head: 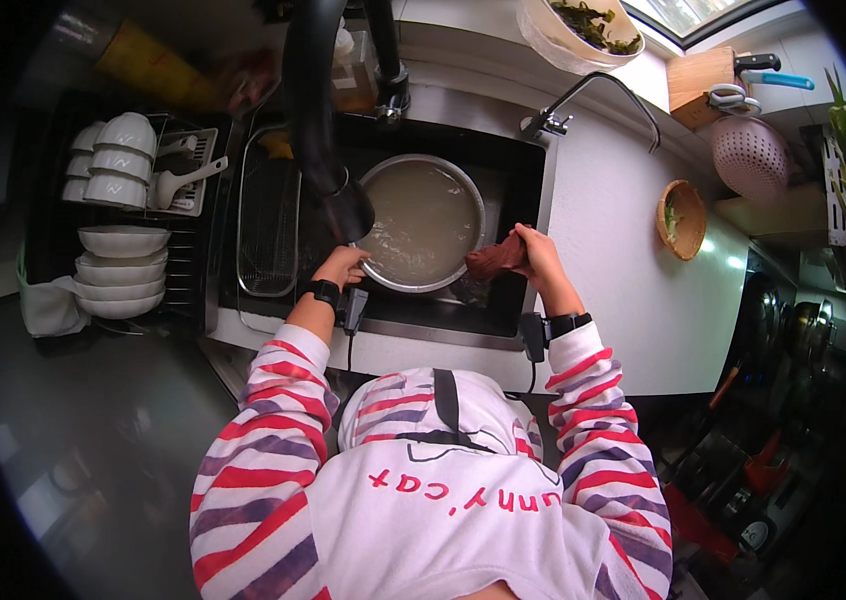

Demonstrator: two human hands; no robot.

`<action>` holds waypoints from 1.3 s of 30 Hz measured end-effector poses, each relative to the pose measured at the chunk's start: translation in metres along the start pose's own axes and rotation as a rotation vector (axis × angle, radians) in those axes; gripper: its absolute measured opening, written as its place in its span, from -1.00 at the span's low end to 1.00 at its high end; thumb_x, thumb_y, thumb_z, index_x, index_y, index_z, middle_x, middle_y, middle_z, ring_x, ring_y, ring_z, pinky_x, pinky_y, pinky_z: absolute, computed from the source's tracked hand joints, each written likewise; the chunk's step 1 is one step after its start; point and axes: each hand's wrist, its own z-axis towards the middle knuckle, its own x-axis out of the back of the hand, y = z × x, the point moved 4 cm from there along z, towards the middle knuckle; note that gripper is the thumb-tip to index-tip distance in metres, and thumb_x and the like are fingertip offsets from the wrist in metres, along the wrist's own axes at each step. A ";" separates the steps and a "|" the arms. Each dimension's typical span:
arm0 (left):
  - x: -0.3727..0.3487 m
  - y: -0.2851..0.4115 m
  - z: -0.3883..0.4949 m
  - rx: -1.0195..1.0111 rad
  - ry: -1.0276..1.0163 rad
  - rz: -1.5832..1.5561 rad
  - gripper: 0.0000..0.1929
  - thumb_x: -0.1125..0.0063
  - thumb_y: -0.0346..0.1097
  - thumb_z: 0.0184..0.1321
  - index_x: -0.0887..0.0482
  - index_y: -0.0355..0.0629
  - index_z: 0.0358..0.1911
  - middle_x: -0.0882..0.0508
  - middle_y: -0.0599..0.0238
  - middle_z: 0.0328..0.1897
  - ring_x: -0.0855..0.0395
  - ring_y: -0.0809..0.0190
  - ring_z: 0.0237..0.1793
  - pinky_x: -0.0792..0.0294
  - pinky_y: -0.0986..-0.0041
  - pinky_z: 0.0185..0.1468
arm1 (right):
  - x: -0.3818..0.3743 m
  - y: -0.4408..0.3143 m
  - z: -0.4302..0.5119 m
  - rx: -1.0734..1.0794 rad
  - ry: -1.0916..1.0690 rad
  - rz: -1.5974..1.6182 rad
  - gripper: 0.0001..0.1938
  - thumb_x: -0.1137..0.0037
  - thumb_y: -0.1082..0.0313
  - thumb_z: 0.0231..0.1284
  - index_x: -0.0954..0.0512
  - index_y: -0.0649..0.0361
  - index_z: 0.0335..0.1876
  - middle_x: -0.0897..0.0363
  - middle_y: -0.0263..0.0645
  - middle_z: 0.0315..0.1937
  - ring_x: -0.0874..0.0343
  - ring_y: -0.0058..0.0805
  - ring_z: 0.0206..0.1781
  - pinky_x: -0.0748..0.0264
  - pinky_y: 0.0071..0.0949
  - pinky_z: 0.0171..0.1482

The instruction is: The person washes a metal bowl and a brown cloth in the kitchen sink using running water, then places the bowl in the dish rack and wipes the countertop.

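A round metal basin (482, 206) stands in the dark sink (509, 300), filled with cloudy water (419, 217) that ripples near its front left. My left hand (344, 266) grips the basin's left front rim, with its fingertips partly hidden. To the basin's right, my right hand (539, 259) holds a bunched reddish-brown cloth (496, 259), whose lower end hangs beside the rim over the sink. The black faucet (348, 206) reaches down over the basin's left edge; no stream of water from it can be made out.
A wire basket (269, 285) sits in the sink's left side. Further left, a rack holds stacked white bowls (119, 161) and dishes (121, 270). On the right counter (603, 300) are a slim tap (543, 124) and a wicker basket (685, 221). A knife block (693, 82) stands behind.
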 end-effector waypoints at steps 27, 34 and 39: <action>-0.016 0.061 -0.045 -0.694 0.543 0.300 -0.79 -0.09 -0.35 -0.22 -0.65 -0.37 -0.52 -0.63 -0.02 -0.62 -0.65 0.04 -0.49 -0.40 0.32 -0.36 | 0.062 0.000 -0.073 0.112 -0.035 0.215 -0.80 0.05 0.15 0.22 -0.47 0.10 -0.32 -0.49 -0.38 -0.43 -0.52 -0.55 -0.40 -0.53 -0.47 -0.38; -0.011 0.065 -0.058 -0.587 0.607 0.375 -0.84 -0.07 -0.44 -0.20 -0.65 -0.36 -0.51 -0.64 0.14 -0.61 -0.61 0.20 -0.56 -0.40 0.40 -0.41 | 0.075 0.000 -0.081 0.119 -0.038 0.234 -0.80 0.04 0.15 0.22 -0.48 0.11 -0.32 -0.50 -0.37 -0.42 -0.54 -0.55 -0.39 -0.55 -0.45 -0.36; -0.010 0.077 -0.088 -0.760 0.715 0.546 -0.77 -0.07 -0.30 -0.21 -0.66 -0.25 -0.45 -0.63 -0.09 -0.48 -0.62 -0.12 -0.36 -0.42 0.20 -0.26 | 0.078 0.001 -0.081 0.125 -0.043 0.242 -0.80 0.03 0.15 0.21 -0.48 0.11 -0.32 -0.50 -0.37 -0.43 -0.54 -0.54 -0.39 -0.55 -0.46 -0.38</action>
